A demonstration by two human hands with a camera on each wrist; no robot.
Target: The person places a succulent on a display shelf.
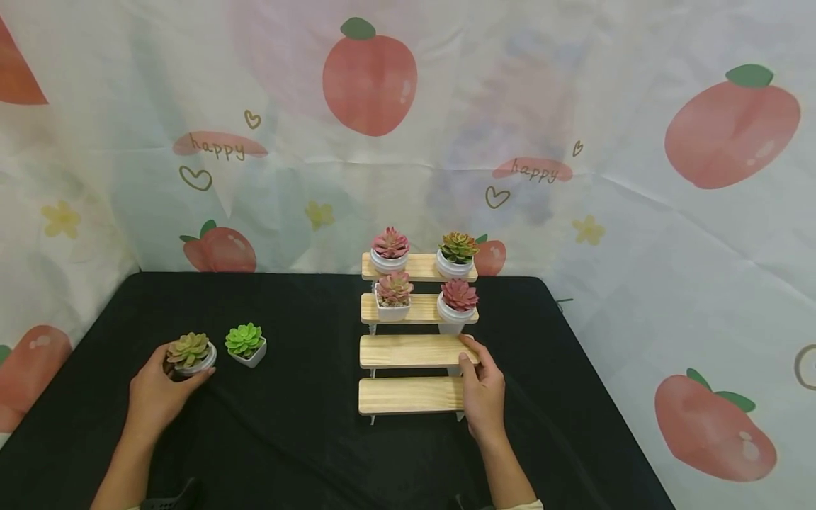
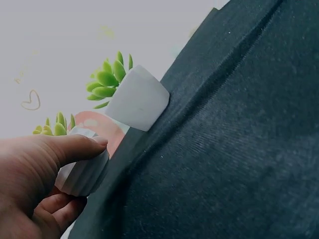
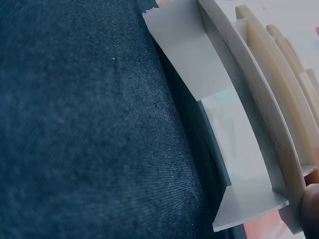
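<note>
My left hand (image 1: 159, 389) grips a potted succulent (image 1: 189, 350) with dull green, reddish-tinged leaves, at the left of the black table. In the left wrist view the thumb lies across its white ribbed pot (image 2: 82, 174). Just right of that hand stands a bright green succulent (image 1: 245, 341) in a white angular pot. My right hand (image 1: 486, 393) holds the right end of a tiered wooden plant stand (image 1: 411, 352), near its two lower steps. Only a fingertip (image 3: 311, 209) shows at the stand's edge in the right wrist view.
On the upper two steps stand several potted succulents: a pink one (image 1: 390, 244), a green-red one (image 1: 458, 249), a pale pink one (image 1: 394, 290) and a dark pink one (image 1: 459, 296). A printed cloth (image 1: 408, 184) hangs behind the black-covered table (image 1: 287, 439).
</note>
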